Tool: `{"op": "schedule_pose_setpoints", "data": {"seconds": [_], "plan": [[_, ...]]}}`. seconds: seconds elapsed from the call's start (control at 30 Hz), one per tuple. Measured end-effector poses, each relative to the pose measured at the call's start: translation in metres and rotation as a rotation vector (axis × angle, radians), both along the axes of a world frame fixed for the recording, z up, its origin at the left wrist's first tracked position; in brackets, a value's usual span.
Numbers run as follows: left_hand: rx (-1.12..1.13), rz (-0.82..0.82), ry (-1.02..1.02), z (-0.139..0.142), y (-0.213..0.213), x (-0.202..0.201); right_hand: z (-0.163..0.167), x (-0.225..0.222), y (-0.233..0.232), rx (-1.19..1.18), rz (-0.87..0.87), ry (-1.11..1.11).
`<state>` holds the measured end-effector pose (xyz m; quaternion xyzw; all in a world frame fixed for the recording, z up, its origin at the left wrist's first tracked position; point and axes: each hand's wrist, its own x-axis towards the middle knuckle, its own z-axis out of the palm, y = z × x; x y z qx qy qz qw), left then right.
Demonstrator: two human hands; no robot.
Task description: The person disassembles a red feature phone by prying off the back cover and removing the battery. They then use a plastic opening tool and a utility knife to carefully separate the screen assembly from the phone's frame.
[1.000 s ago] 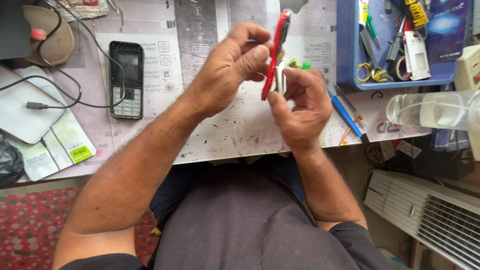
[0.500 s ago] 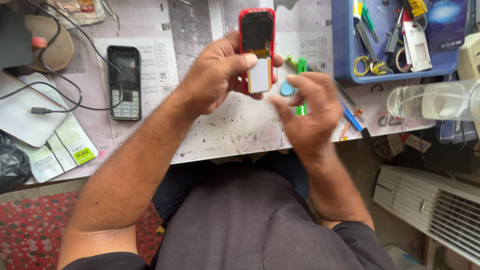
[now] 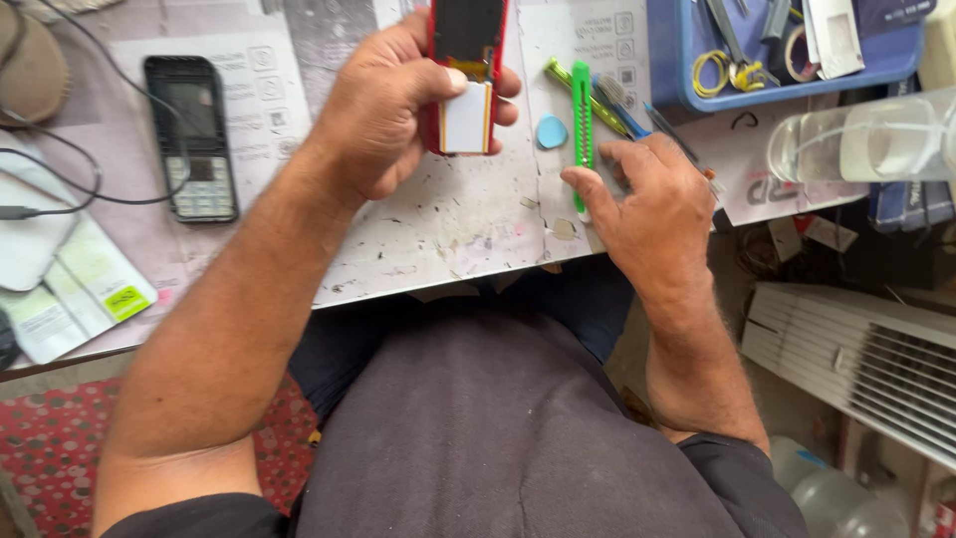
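My left hand (image 3: 393, 100) grips a red phone (image 3: 464, 60) with its back cover off, held above the worktable. The thumb presses a white battery (image 3: 466, 118) at the phone's lower end. My right hand (image 3: 647, 199) rests on the table to the right, fingers on a green utility knife (image 3: 582, 125). A small light-blue pick (image 3: 551, 132) lies between the phone and the knife.
A black keypad phone (image 3: 191, 134) lies at the left on printed paper, with cables and white devices (image 3: 30, 239) farther left. A blue tray (image 3: 697, 90) of tools sits top right, a clear plastic container (image 3: 866, 139) beside it. A white fan grille (image 3: 856, 369) stands below right.
The right hand let go of the red phone and dropped to the table onto the green knife. The left hand turned the phone so its open back faces up.
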<state>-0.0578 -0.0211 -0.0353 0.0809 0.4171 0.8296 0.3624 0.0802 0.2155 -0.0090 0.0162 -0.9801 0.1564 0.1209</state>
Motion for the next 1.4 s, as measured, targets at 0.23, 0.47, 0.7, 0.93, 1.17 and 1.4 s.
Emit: {"op": "schedule_pose_setpoints", "data": {"seconds": [0.23, 0.47, 0.7, 0.93, 1.17, 1.4], "plan": [[0.0, -0.08, -0.078, 0.006, -0.001, -0.003, -0.011, -0.02, -0.003, 0.045, -0.105, 0.055], [-0.012, -0.133, -0.091, 0.006, -0.001, -0.005, -0.005, -0.011, 0.01, -0.92, 0.052, -0.027], [-0.095, -0.154, -0.083, 0.004, 0.001, -0.007, -0.001, -0.015, 0.014, -1.462, 0.213, -0.141], [-0.173, -0.205, 0.073, 0.0, 0.007, -0.004, -0.002, -0.031, 0.026, -1.981, 0.405, -0.125], [-0.223, -0.218, 0.036, 0.003, 0.008, -0.005, -0.032, -0.026, 0.033, -1.471, 0.5, 0.116], [-0.225, -0.263, 0.125, 0.0, 0.009, -0.005, -0.04, -0.02, 0.025, -1.428, 0.339, 0.258]]}}
